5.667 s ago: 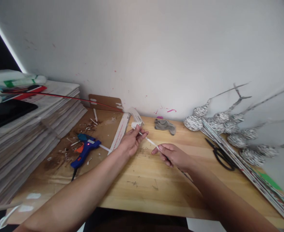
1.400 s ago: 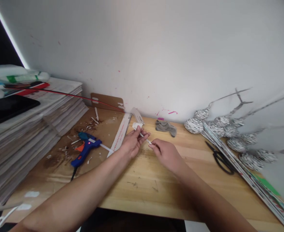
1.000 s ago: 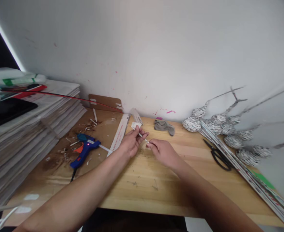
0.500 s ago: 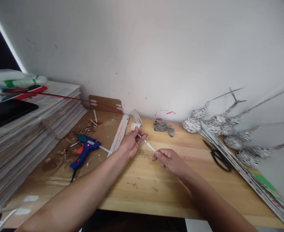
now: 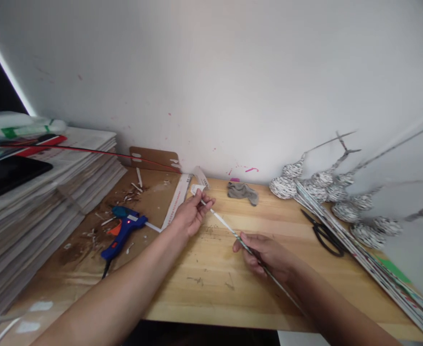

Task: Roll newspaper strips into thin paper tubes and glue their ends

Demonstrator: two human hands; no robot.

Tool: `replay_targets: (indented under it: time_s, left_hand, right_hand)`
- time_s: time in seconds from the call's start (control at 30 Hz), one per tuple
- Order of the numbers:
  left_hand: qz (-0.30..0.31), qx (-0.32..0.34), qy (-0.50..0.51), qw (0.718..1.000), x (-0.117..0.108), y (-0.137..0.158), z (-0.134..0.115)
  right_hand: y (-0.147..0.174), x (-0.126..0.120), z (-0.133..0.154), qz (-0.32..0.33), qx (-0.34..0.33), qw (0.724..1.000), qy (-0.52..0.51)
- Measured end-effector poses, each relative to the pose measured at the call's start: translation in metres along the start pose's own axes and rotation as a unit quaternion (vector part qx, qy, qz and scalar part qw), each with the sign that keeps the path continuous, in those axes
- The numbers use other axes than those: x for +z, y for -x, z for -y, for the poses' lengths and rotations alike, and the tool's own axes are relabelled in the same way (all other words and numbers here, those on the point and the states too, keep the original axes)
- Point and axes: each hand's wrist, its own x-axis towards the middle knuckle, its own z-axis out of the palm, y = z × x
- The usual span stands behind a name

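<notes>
Over the tabletop (image 5: 204,302), the left hand (image 5: 192,216) pinched the paper rod (image 5: 224,223) near its far end; the right hand's (image 5: 267,253) grip was clamped round its middle. Rolling seemed in hand, the next turn likely needing steady tension.

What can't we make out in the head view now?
All in the head view:
Paper stick: partly covered by left hand and right hand.
Glue gun cord: lost behind the left forearm.
White strip: print too small to read.
Bundle of paper sticks: cut off at the lower right corner.
Paper stack: cut off by the left edge.
</notes>
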Motion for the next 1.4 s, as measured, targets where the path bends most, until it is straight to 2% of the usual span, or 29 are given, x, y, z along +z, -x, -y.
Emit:
replay_targets:
  time_s: [0.13,0.27,0.33,0.4,0.43,0.47,0.57,0.6,0.63,0.67,0.7,0.8,0.83,0.87,0.9,0.97,1.03,1.07,1.13,1.3,1.4]
  left_hand:
    - [-0.005,-0.006,-0.001,1.0,0.002,0.002,-0.002]
    - [-0.002,-0.02,0.004,1.0,0.003,0.003,-0.002]
    - [-0.005,-0.014,0.009,1.0,0.002,0.002,-0.002]
    - [-0.009,-0.005,0.009,1.0,0.002,0.001,-0.001]
    - [-0.011,0.0,0.007,1.0,0.001,0.0,-0.001]
    - [-0.014,0.005,0.006,1.0,0.0,0.0,0.0]
    - [-0.032,0.024,0.008,0.999,-0.001,-0.003,0.001]
    - [-0.037,0.029,0.01,0.999,-0.001,-0.003,0.001]
    - [-0.041,0.032,0.012,0.999,-0.002,-0.003,0.001]
    - [-0.041,0.033,0.012,0.999,-0.001,-0.003,0.001]
    - [-0.04,0.033,0.012,0.999,-0.001,-0.003,0.001]
    - [-0.036,0.025,0.012,0.999,0.0,-0.002,0.001]
    - [-0.036,0.021,0.012,0.999,0.001,-0.001,0.001]
    - [-0.037,0.018,0.013,0.999,0.001,-0.001,0.001]
    - [-0.038,0.017,0.014,0.999,0.001,-0.001,0.002]
    - [-0.038,0.021,0.012,0.999,0.001,-0.001,0.002]
    - [-0.04,0.027,0.009,0.999,0.0,-0.002,0.002]
    - [-0.042,0.029,0.007,0.999,0.0,-0.003,0.002]
    - [-0.043,0.028,0.005,0.999,0.0,-0.003,0.001]
    - [-0.038,0.028,0.0,0.999,0.0,-0.002,0.002]
    - [-0.04,0.031,-0.001,0.999,0.001,-0.001,0.003]
  right_hand:
    - [0.007,-0.007,-0.005,0.029,-0.01,1.0,-0.005]
    - [0.016,-0.009,-0.006,0.068,0.028,0.996,-0.048]
    - [0.018,-0.006,-0.003,0.043,0.037,0.998,0.005]
    - [0.017,-0.001,0.004,-0.013,0.007,0.994,0.111]
    - [0.014,0.002,0.007,-0.055,-0.03,0.98,0.188]
    - [0.011,0.005,0.01,-0.101,-0.076,0.954,0.273]
    - [0.0,0.012,0.014,-0.206,-0.189,0.83,0.482]
    - [-0.003,0.013,0.013,-0.222,-0.202,0.807,0.509]
    - [-0.006,0.013,0.012,-0.229,-0.204,0.8,0.515]
    - [-0.007,0.013,0.01,-0.228,-0.199,0.809,0.504]
    - [-0.007,0.013,0.009,-0.219,-0.183,0.83,0.479]
    - [-0.003,0.008,0.007,-0.144,-0.087,0.917,0.362]
    - [-0.002,0.006,0.007,-0.124,-0.066,0.93,0.339]
    - [-0.001,0.005,0.008,-0.121,-0.067,0.929,0.342]
    - [-0.001,0.005,0.009,-0.136,-0.091,0.913,0.373]
    - [-0.002,0.008,0.011,-0.196,-0.153,0.842,0.479]
    - [-0.006,0.012,0.01,-0.234,-0.171,0.772,0.566]
    - [-0.007,0.014,0.009,-0.239,-0.166,0.754,0.588]
    - [-0.008,0.016,0.007,-0.232,-0.161,0.752,0.595]
    - [-0.005,0.012,0.005,-0.216,-0.183,0.794,0.538]
    - [-0.009,0.015,0.01,-0.224,-0.2,0.78,0.549]
